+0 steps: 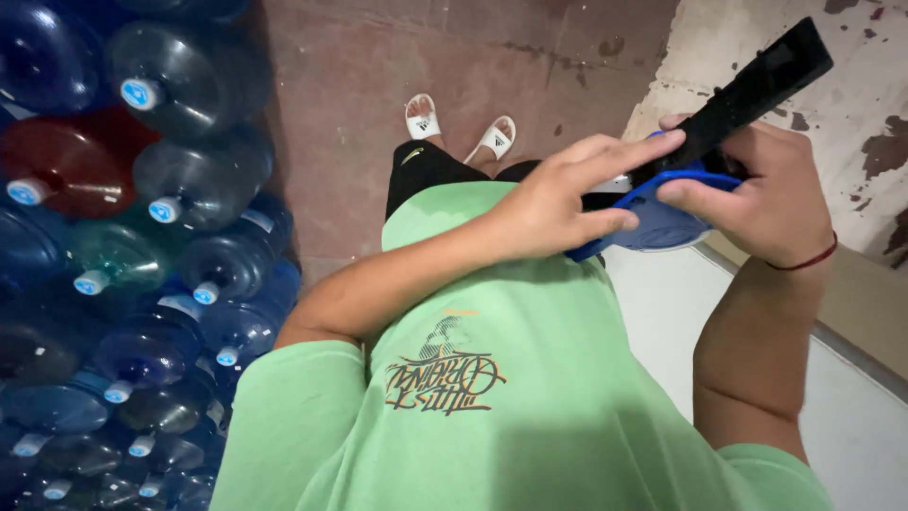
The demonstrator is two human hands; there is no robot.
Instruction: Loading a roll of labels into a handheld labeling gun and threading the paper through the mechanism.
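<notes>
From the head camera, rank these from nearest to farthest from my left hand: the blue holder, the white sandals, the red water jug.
1. Blue plastic holder: touching the left hand, at its fingertips.
2. White sandals: on the floor beyond.
3. Red water jug: far left, in the stack.

A reddish-brown concrete floor (397, 85), stained and scuffed, runs down the middle. Along its left edge, large blue water jugs (180, 80) lie stacked on their sides (one red jug (71, 161) among them). At right, a wall (856, 104) with peeling, blotched paint stands above a pale ledge (851, 416).
</notes>
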